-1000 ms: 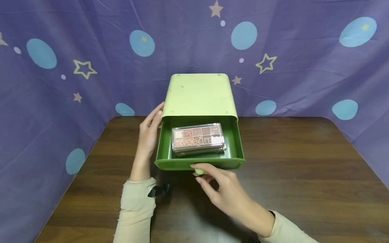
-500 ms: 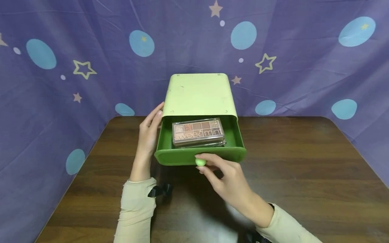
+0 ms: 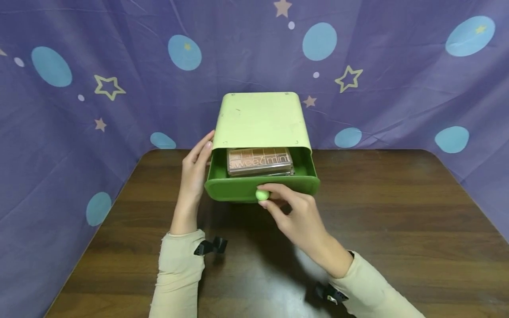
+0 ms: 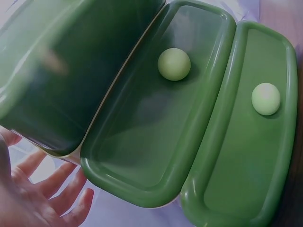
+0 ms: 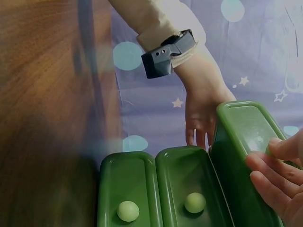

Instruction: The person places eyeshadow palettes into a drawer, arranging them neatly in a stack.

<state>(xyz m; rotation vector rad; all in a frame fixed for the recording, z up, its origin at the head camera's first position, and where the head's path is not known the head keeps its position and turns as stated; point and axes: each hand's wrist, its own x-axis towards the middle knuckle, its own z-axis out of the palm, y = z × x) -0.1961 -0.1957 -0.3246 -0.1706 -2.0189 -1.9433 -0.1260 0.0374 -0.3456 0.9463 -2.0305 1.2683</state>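
Note:
A pale green cabinet (image 3: 260,119) stands on the table, its dark green top drawer (image 3: 228,190) pulled partway out. Inside lies an eyeshadow palette (image 3: 259,163) in a clear case, lettered "sweet mint"; its back edge is hidden under the cabinet top. Another clear edge shows beneath it. My right hand (image 3: 304,216) pinches the round light green knob (image 3: 262,194) between thumb and fingers. My left hand (image 3: 192,174) rests with extended fingers against the cabinet's left side. In the left wrist view, the left hand (image 4: 47,194) is beside the cabinet's edge.
Below the pulled-out drawer are two closed drawers, a middle one (image 4: 142,132) and a bottom one (image 4: 241,156), each with a round knob. The brown wooden table (image 3: 397,229) spreads around the cabinet. A purple patterned curtain (image 3: 254,53) hangs close behind.
The right hand has pushed the top drawer inward, away from me, carrying the palette back partly under the cabinet top. The left hand has stayed on the cabinet's side.

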